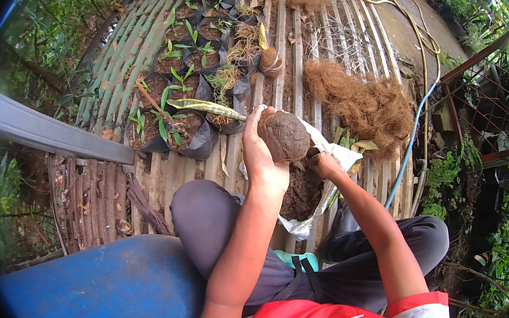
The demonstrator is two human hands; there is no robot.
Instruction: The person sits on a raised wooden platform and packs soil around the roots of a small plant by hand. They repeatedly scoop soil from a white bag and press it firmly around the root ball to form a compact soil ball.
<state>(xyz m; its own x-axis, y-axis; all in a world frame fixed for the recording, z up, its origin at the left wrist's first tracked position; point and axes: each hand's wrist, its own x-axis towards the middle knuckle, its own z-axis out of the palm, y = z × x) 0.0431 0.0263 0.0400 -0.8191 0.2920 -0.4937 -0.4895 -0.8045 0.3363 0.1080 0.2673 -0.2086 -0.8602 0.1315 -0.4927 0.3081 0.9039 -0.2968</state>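
A round ball of wet soil (284, 136) rests in my left hand (258, 151), whose palm and fingers cup it from the left and below. From the far side of the ball a variegated snake plant leaf (206, 107) sticks out to the left. My right hand (325, 165) reaches into the loose dark soil (302, 191) just below the ball; its fingertips are partly hidden, and whether they grip any soil is unclear. That soil lies on an opened white plastic sack (301, 228) in front of my crossed legs.
Potted seedlings in black bags (196, 139) stand ahead to the left. Beyond the ball sits a fibre-wrapped, tied root ball (271, 62). Brown coconut fibre (360, 101) lies right, on corrugated sheeting (295, 85). A hose (412, 135) runs along the right; a blue drum (106, 300) flanks my left leg.
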